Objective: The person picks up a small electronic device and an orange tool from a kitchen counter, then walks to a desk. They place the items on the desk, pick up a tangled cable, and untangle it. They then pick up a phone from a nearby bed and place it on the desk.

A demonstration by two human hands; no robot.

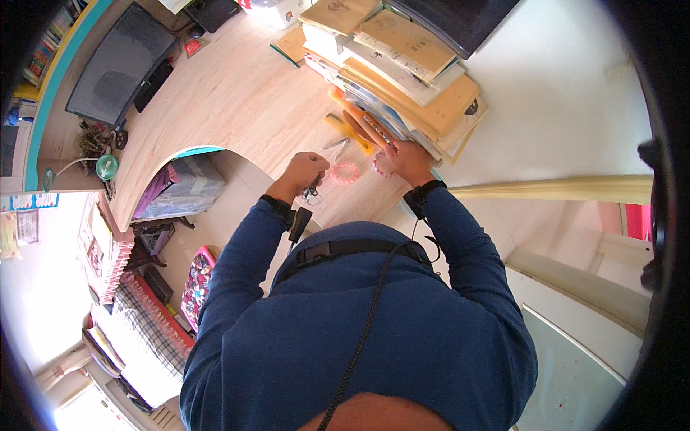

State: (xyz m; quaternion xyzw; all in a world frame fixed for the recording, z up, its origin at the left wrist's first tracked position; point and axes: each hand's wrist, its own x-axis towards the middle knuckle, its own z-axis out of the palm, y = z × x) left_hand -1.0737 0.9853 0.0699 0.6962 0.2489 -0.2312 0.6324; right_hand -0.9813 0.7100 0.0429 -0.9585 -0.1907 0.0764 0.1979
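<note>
My left hand [306, 168] is curled above the desk's front edge. A small bunch of dark and silvery metal pieces [311, 196] hangs below its fingers, too blurred to name. On the desk, a pink beaded bracelet [344, 173] lies between my two hands. My right hand [408, 160] is at the foot of the paper stack, its fingertips by the end of a long orange object [372, 128]. Another beaded bracelet [381, 166] shows just beside that hand; whether the fingers grip anything is hidden. Close by are a yellow plastic object [349, 131] and a slim silvery metal tool [336, 144].
A tall stack of envelopes and papers [409, 97] stands at the desk's right, against the wall. On the wooden desk [232, 91] a monitor [121, 64] stands far left, near a green lamp [107, 167]. Under the curved cutout sits a plastic-wrapped bundle [188, 186].
</note>
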